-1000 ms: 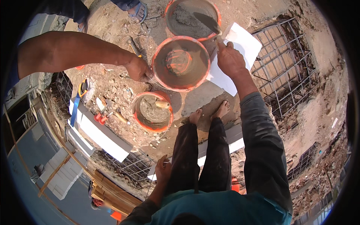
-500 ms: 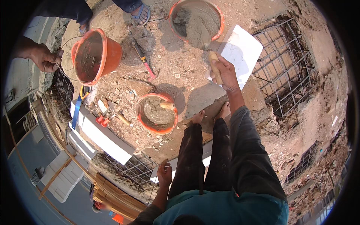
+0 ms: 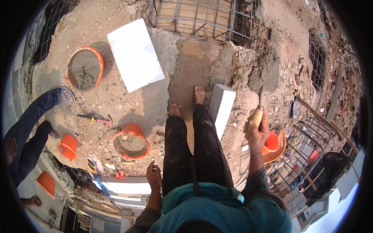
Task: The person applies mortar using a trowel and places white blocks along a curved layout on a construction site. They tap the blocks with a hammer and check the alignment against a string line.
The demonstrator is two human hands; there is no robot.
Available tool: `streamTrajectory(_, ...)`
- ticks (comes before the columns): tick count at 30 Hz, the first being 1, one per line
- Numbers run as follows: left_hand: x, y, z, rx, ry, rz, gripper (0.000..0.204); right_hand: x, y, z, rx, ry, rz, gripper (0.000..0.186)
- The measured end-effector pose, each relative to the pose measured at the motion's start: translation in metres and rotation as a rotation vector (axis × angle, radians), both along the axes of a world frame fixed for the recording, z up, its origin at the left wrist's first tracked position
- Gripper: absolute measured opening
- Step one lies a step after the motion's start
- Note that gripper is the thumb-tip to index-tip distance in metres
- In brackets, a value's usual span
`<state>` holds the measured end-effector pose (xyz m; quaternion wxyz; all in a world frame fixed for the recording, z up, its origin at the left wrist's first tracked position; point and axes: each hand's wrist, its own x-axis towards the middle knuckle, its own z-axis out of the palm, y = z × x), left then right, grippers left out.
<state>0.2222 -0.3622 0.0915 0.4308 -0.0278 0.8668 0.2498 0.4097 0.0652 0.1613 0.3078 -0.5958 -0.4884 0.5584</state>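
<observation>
My right hand [image 3: 256,134] is closed round the wooden handle [image 3: 257,115] of a trowel. Grey mortar [image 3: 266,72] hides its blade, above the rough broken ground on the right; whether the mortar touches the ground I cannot tell. My left hand [image 3: 154,175] hangs beside my left leg with loosely bent fingers and nothing in it. Upright by my right foot stands a white block [image 3: 221,103], nearest to the trowel hand. An orange bucket of mortar [image 3: 101,64] sits at the far left, and another orange mortar bucket [image 3: 145,146] is nearer my left foot.
A large white block [image 3: 136,54] lies ahead, before a rebar grid [image 3: 194,19]. Thin strings cross near the upright block. A hammer [image 3: 95,119] and a blue-bladed saw [image 3: 101,182] lie leftward, near a person's leg [image 3: 31,110] and a small orange bucket [image 3: 67,147]. Rebar cages stand at right.
My view has turned right. The trowel has gone from the far mortar bucket to the broken ground on the right, now heaped with mortar. My left hand stays low and empty.
</observation>
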Motion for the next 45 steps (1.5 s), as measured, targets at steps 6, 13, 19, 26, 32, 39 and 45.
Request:
streamTrajectory(6,-0.017,0.075,-0.001,-0.036,-0.041,-0.181,0.043,0.072,0.069,-0.12,0.212,-0.361,-0.211,0.061)
streamTrajectory(13,-0.019,0.129,-0.015,-0.126,-0.063,-0.191,0.043,0.122,0.165,-0.375,0.08,-0.556,0.075,0.056)
streamTrajectory(19,-0.002,0.159,-0.027,-0.171,-0.075,-0.262,0.042,0.131,0.188,-0.42,0.257,-0.68,0.441,0.051)
streamTrajectory(26,0.013,0.192,-0.035,-0.256,-0.071,-0.206,0.041,0.115,0.198,-0.414,-0.558,-0.502,0.455,0.055)
streamTrajectory(32,0.025,0.208,-0.047,-0.236,-0.076,-0.214,0.041,0.187,0.15,-0.452,-0.356,-0.656,0.71,0.054)
streamTrajectory(39,0.033,0.192,-0.049,-0.204,-0.073,-0.211,0.041,0.126,0.166,-0.421,-0.445,-0.521,0.49,0.046)
streamTrajectory(45,0.031,0.205,-0.056,-0.216,-0.059,-0.151,0.044,0.15,0.156,-0.451,-0.234,-0.659,0.775,0.043)
